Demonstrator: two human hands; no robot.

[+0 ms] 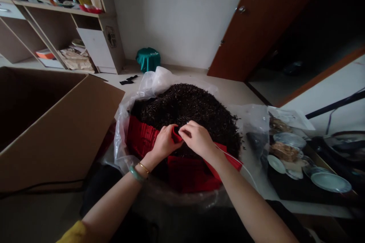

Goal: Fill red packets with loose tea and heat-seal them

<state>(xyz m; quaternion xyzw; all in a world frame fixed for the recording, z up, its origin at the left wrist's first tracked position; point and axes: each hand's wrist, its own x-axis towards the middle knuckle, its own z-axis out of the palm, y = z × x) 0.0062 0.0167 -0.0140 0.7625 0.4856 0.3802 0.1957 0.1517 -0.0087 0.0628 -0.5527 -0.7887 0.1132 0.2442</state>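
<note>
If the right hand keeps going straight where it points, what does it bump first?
The right hand would probably meet the red folded material first, with the left hand just beyond; depth is unclear.

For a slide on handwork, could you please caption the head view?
The left hand and right hand pinch a red pleated sheet against dark dried leaves in a clear plastic bag.
</note>
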